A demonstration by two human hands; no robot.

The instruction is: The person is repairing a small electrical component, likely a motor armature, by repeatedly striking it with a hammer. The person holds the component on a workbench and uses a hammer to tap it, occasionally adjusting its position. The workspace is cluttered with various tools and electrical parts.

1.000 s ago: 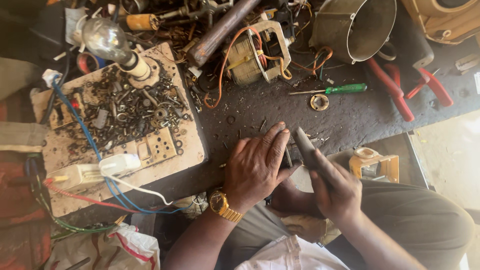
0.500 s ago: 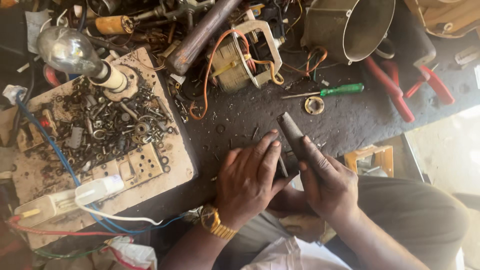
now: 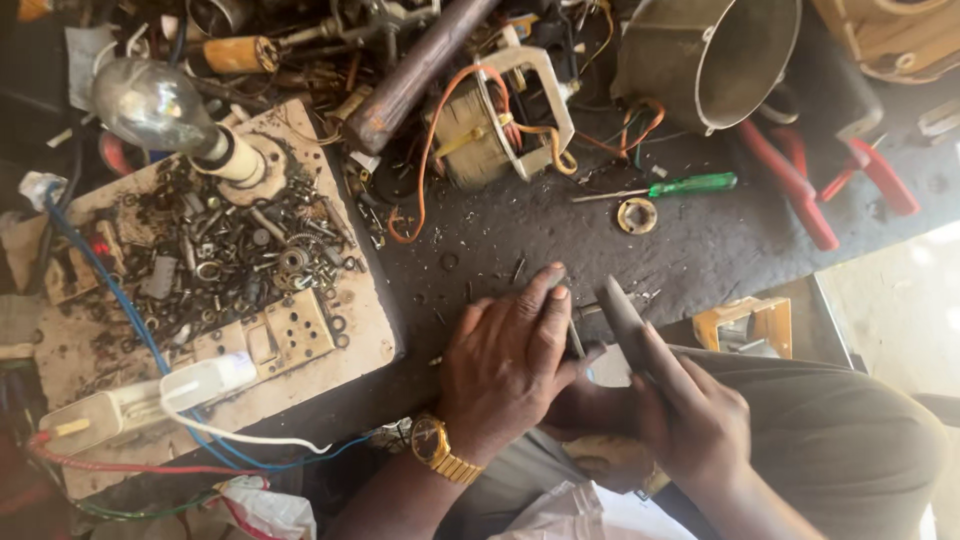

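Observation:
My left hand (image 3: 510, 365), with a gold wristwatch (image 3: 440, 450) on its wrist, lies palm down at the near edge of the dark workbench (image 3: 560, 235), fingers pressed on a small metal part that is mostly hidden under them. My right hand (image 3: 690, 415) grips a flat grey metal tool (image 3: 625, 320), a file or blade, whose tip points up and left, close to the left fingertips. What lies under the hands cannot be made out.
A wooden board (image 3: 335, 335) at left carries a heap of screws and washers (image 3: 235, 255), a light bulb (image 3: 150, 105) and a white plug (image 3: 205, 380). Behind are a wound coil (image 3: 480, 130), a green screwdriver (image 3: 685, 185), red pliers (image 3: 800, 185) and a metal pot (image 3: 720, 55).
The view has shifted a little. My right hand has slid the grey tool down and right, away from the left fingers, while my left hand has stayed pressed on the bench edge.

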